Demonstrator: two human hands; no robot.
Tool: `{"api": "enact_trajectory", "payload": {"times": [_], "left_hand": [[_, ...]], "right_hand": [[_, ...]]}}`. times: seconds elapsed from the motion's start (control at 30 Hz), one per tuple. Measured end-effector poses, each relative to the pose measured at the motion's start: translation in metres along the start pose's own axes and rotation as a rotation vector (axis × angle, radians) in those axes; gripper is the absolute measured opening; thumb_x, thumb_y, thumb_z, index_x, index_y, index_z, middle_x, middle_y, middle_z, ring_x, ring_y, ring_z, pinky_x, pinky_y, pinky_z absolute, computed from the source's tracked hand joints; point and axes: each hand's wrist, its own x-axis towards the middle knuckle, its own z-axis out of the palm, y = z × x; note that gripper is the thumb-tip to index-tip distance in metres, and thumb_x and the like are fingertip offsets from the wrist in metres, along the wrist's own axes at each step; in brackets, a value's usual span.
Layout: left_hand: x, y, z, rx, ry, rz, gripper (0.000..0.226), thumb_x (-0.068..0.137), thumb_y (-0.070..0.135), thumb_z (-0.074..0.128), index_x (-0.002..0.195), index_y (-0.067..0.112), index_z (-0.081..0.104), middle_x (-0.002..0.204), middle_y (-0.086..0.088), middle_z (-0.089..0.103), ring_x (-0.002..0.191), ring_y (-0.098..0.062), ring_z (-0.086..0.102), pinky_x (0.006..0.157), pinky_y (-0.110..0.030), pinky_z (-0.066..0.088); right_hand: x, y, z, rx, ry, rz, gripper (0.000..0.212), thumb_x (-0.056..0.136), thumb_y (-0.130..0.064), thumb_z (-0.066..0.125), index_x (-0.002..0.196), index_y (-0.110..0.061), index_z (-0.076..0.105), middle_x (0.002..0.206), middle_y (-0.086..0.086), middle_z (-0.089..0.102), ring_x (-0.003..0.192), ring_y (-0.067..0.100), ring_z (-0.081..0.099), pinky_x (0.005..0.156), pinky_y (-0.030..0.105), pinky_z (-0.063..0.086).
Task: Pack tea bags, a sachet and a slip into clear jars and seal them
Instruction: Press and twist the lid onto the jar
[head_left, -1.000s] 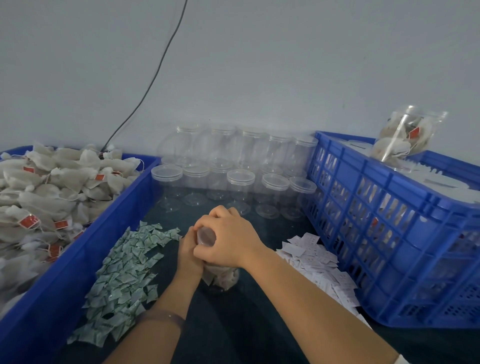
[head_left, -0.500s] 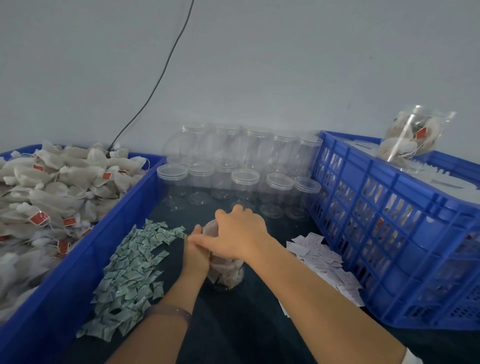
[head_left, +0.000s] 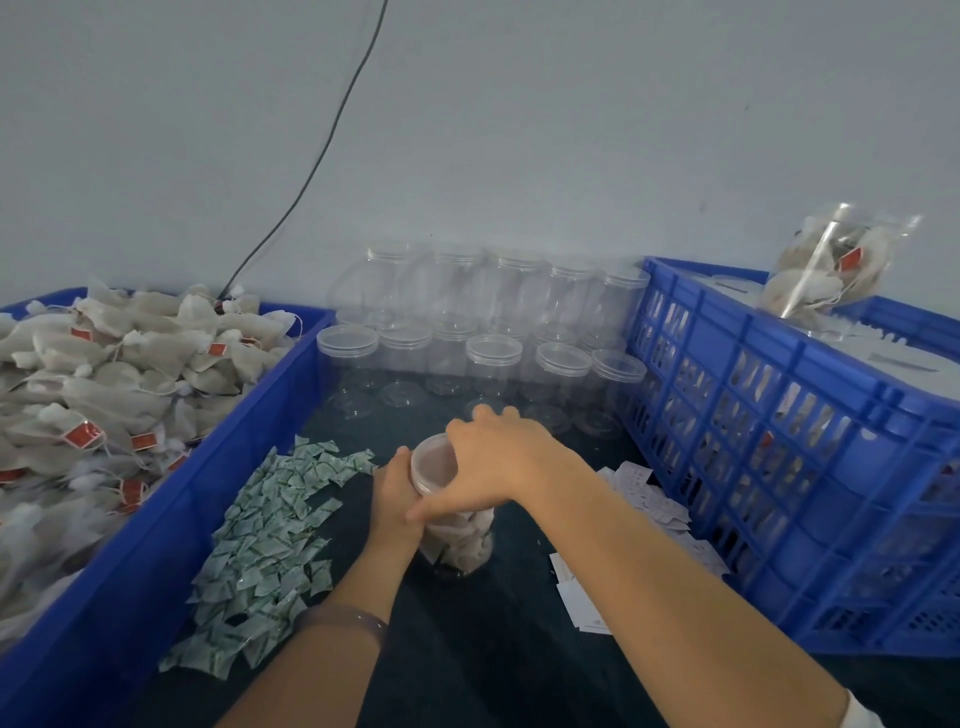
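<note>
Thin black cable (head_left: 322, 150) runs diagonally down pale grey wall (head_left: 571, 130), ends behind back-left corner of worktop. Solid-walled blue plastic bin (head_left: 171, 499) lies along left edge of dark worktop (head_left: 493, 649). Taller blue plastic lattice crate (head_left: 779, 415) stands along right edge; shapes behind lattice too blurred to tell.

Filled jar (head_left: 462, 540) gripped by left hand (head_left: 395, 499), right hand (head_left: 501, 457) clasping lid (head_left: 431, 462), sachets (head_left: 270, 535) left, slips (head_left: 654, 509) right
</note>
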Motion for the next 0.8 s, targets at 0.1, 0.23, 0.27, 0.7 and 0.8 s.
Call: {"api": "enact_trajectory", "payload": {"times": [0.1, 0.23, 0.27, 0.7, 0.8], "left_hand": [[-0.004, -0.002, -0.005, 0.385, -0.062, 0.220, 0.019, 0.075, 0.009, 0.065, 0.073, 0.021, 0.050, 0.063, 0.012, 0.050, 0.058, 0.001, 0.047, 0.059, -0.011, 0.038], [-0.003, -0.008, -0.001, 0.610, 0.039, 0.260, 0.016, 0.065, 0.014, 0.060, 0.078, 0.007, 0.054, 0.072, 0.004, 0.050, 0.069, -0.015, 0.049, 0.061, -0.018, 0.038], [-0.001, -0.006, 0.003, 0.522, 0.065, 0.154, 0.011, 0.081, 0.011, 0.059, 0.072, 0.007, 0.054, 0.069, 0.001, 0.053, 0.071, -0.021, 0.053, 0.061, -0.021, 0.043], [-0.006, -0.023, 0.006, 0.279, 0.141, 0.129, 0.036, 0.102, 0.010, 0.038, 0.068, 0.015, 0.045, 0.056, -0.001, 0.056, 0.043, 0.001, 0.054, 0.041, -0.012, 0.040], [-0.011, -0.024, 0.002, 0.163, 0.086, 0.118, 0.047, 0.105, 0.023, 0.029, 0.068, 0.014, 0.056, 0.053, 0.002, 0.063, 0.048, -0.003, 0.058, 0.052, -0.024, 0.047]], "right_hand": [[-0.001, 0.012, 0.007, 0.194, -0.072, -0.171, 0.100, 0.077, -0.070, 0.063, 0.152, -0.019, 0.023, 0.152, 0.003, 0.033, 0.135, 0.027, 0.037, 0.105, 0.042, 0.040], [-0.001, 0.013, 0.032, 0.114, 0.136, -0.127, 0.097, 0.077, -0.082, 0.046, 0.151, -0.023, 0.024, 0.146, 0.005, 0.038, 0.129, 0.030, 0.041, 0.097, 0.045, 0.042], [0.000, 0.012, 0.035, 0.086, 0.154, -0.117, 0.098, 0.076, -0.084, 0.042, 0.150, -0.022, 0.025, 0.144, 0.007, 0.040, 0.128, 0.031, 0.042, 0.096, 0.046, 0.042], [0.001, -0.001, 0.052, 0.119, 0.263, -0.056, 0.077, 0.092, -0.064, 0.031, 0.151, -0.015, 0.024, 0.149, 0.013, 0.036, 0.129, 0.036, 0.037, 0.100, 0.046, 0.039], [0.000, 0.000, 0.048, 0.162, 0.245, -0.063, 0.077, 0.092, -0.064, 0.034, 0.151, -0.014, 0.024, 0.149, 0.013, 0.035, 0.131, 0.036, 0.035, 0.102, 0.046, 0.037]]}}
